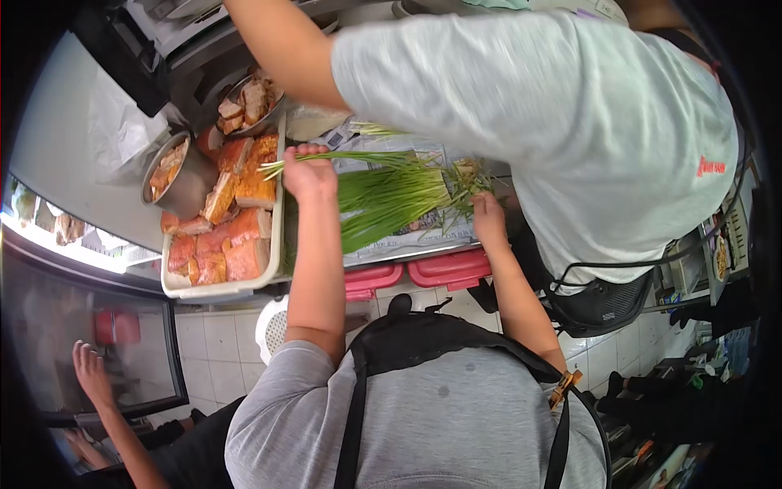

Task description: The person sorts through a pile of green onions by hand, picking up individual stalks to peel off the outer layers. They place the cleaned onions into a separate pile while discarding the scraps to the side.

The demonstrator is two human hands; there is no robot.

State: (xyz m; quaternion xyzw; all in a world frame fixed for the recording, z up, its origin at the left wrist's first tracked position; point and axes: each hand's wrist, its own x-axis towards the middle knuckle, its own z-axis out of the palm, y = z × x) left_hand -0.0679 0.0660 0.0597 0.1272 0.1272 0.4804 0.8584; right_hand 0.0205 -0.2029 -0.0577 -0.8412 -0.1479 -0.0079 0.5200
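Observation:
My left hand (309, 173) is closed round the white root ends of a few long green stalks (366, 156), just right of a tray of meat. Those stalks stretch rightward above a large pile of green stalks (391, 200), which lies on newspaper (407, 238). At the pile's right end, my right hand (489, 218) has its fingers curled beside a heap of loose trimmings (466, 181). What its fingers hold, if anything, is too small to make out.
A white tray (278, 244) holds roasted meat pieces; a metal pot (184, 187) and a bowl (281, 106) with meat stand beside it. A co-worker's arm and light shirt (611, 138) reach across the top right. Red containers (448, 269) sit below the table edge.

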